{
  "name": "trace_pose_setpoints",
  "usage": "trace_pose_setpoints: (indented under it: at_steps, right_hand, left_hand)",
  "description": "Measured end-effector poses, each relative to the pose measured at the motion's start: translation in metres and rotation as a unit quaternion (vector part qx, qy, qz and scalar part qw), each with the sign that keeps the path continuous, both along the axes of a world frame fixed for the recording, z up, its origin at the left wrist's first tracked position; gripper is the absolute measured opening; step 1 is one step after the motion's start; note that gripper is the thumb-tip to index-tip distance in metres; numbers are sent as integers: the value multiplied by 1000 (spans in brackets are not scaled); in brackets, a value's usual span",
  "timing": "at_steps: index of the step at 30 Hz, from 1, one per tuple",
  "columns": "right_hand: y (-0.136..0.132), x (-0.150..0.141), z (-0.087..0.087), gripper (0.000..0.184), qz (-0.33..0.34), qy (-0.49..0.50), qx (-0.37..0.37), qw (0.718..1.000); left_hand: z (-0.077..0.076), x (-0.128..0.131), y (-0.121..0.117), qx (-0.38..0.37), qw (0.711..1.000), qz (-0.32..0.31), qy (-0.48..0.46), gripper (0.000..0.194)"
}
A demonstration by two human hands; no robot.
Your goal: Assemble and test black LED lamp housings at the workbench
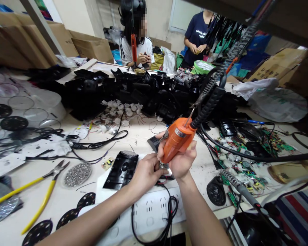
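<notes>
An orange electric screwdriver [178,136] hangs from a coiled spring, and my right hand [183,162] is wrapped around its body, with the tip end low and hidden. Right beside it, my left hand [146,171] has its fingers pinched together at a small part with a shiny piece [166,167] and thin red wires. What exactly the left fingers hold is mostly covered. A black plastic housing [122,169] lies just left of that hand. Under both forearms sits a white power strip [154,210] with a looped black cord [171,206].
Yellow-handled pliers [47,191] and a dish of screws [77,174] lie left. Black housings [143,92] heap across the back. Circuit boards [246,164] and a soldering iron [242,189] are right. Two people [136,51] [199,37] are across the table.
</notes>
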State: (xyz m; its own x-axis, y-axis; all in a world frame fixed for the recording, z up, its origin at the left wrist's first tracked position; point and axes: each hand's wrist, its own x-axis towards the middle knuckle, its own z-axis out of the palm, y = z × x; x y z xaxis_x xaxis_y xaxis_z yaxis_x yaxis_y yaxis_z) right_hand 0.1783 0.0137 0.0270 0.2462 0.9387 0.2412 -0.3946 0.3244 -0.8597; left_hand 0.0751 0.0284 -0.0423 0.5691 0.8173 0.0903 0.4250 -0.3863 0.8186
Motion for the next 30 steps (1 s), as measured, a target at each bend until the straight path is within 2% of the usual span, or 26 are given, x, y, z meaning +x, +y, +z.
trace_pose_setpoints:
  at_steps: [6, 12, 17, 21, 25, 30]
  right_hand:
    - [1, -1, -1, 72, -18, -10, 24, 999]
    - [-2, -2, 0, 75, -36, -10, -3, 999]
    - [-16, 1, 20, 71, -51, 2, 9, 999]
    - [-30, 10, 34, 71, -92, -14, 26, 995]
    - [-33, 20, 24, 73, -120, -39, -8, 992]
    - [-28, 26, 4, 70, -137, -25, 1, 990]
  left_hand:
    - [0, 1, -5, 30, 999, 14, -14, 29]
    - [-3, 0, -6, 49, 999, 15, -5, 28]
    - [-2, 0, -4, 53, 998, 11, -18, 33]
    - [-3, -1, -3, 51, 998, -1, -37, 34]
    - [-6, -1, -3, 53, 997, -7, -55, 36]
    - [-6, -1, -3, 50, 997, -8, -56, 37]
